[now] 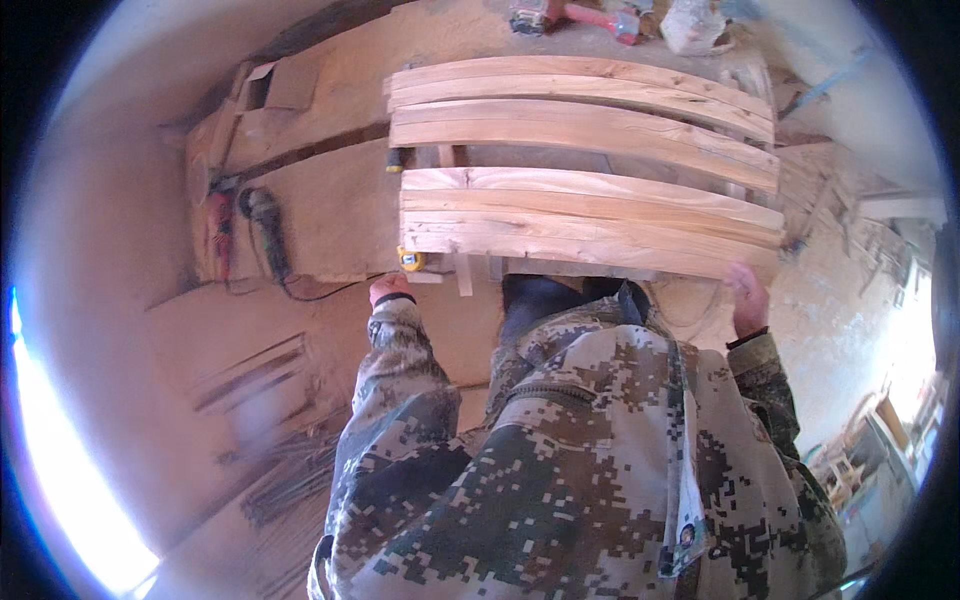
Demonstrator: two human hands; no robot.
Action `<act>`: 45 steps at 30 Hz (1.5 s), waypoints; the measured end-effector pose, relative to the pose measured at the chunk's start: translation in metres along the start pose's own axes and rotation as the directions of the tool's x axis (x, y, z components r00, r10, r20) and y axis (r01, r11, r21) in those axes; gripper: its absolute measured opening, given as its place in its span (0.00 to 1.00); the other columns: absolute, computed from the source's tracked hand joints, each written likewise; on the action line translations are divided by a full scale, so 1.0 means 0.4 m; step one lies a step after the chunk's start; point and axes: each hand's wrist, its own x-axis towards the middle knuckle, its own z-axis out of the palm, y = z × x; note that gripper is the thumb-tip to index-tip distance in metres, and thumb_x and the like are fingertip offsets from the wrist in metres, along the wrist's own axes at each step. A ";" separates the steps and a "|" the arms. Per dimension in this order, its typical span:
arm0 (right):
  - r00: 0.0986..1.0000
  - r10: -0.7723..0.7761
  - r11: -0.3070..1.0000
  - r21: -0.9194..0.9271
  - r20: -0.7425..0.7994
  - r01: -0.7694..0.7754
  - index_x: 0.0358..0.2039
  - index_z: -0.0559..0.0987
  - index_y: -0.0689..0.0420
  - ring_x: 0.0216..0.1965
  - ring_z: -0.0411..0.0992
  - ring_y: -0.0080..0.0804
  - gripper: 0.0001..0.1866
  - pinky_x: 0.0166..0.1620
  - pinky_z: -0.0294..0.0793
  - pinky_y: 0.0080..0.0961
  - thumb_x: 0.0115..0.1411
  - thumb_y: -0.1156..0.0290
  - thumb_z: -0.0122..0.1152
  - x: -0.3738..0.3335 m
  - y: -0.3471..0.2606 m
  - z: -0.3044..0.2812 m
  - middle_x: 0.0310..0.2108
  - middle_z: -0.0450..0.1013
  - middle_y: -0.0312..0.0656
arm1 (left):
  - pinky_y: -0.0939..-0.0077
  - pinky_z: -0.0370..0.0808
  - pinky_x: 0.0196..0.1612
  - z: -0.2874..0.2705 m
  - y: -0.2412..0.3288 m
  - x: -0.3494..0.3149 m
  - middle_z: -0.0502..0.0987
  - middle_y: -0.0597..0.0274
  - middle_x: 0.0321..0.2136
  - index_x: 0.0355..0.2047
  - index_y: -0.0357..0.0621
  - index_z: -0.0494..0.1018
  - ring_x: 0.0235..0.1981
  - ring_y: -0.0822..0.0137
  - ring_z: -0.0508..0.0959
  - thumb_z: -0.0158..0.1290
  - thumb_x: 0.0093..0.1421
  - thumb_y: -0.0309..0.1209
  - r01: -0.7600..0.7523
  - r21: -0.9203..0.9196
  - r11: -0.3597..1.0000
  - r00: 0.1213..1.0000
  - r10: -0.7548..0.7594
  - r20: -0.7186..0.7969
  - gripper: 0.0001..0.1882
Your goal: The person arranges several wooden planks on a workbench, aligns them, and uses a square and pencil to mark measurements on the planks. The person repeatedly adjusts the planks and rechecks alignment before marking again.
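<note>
Several pale wooden boards (590, 215) lie side by side across the workbench in front of me, with a gap between a nearer and a farther group. My right hand (748, 300) is at the near right corner of the nearest board, fingers stretched out with their tips over its edge; how firmly they touch I cannot tell. Near the boards' left end, my left hand (390, 287) is curled closed at the bench's front edge, its contents hidden. Just beyond it sits a yellow tape measure (410, 259), apart from the fingers.
Two corded power tools, one red (220, 235) and one dark (264, 230), lie on the bench's left. A red cordless tool (605, 20) and a clear plastic bag (693, 27) are at the far side. Wood strips (290, 470) lie on the floor at left.
</note>
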 end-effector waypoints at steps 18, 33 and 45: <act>0.885 0.312 0.949 -0.164 0.345 -0.270 0.52 0.76 0.51 0.46 0.78 0.40 0.21 0.48 0.77 0.35 0.57 0.78 0.55 -0.524 -0.271 0.346 0.43 0.80 0.44 | 0.48 0.69 0.57 0.236 0.245 -0.251 0.61 0.31 0.57 0.54 0.41 0.70 0.56 0.34 0.68 0.54 0.54 0.26 -0.709 -0.067 0.702 0.685 0.709 0.167 0.25; 0.998 -0.048 0.956 -0.286 0.042 0.058 0.48 0.76 0.57 0.42 0.75 0.52 0.17 0.49 0.73 0.43 0.55 0.76 0.58 -0.701 -0.127 0.334 0.38 0.76 0.49 | 0.55 0.76 0.53 0.204 0.035 -0.464 0.80 0.46 0.42 0.36 0.44 0.82 0.48 0.45 0.79 0.56 0.46 0.39 -0.652 0.240 0.719 0.653 0.372 0.660 0.18; 0.814 -0.209 0.965 0.250 0.542 0.082 0.47 0.77 0.64 0.41 0.77 0.40 0.15 0.46 0.74 0.39 0.60 0.73 0.56 -0.541 0.099 0.522 0.39 0.79 0.54 | 0.52 0.79 0.39 -0.001 0.231 -0.653 0.76 0.45 0.33 0.27 0.44 0.81 0.34 0.43 0.80 0.57 0.45 0.37 -0.925 0.047 0.376 0.366 0.852 0.375 0.12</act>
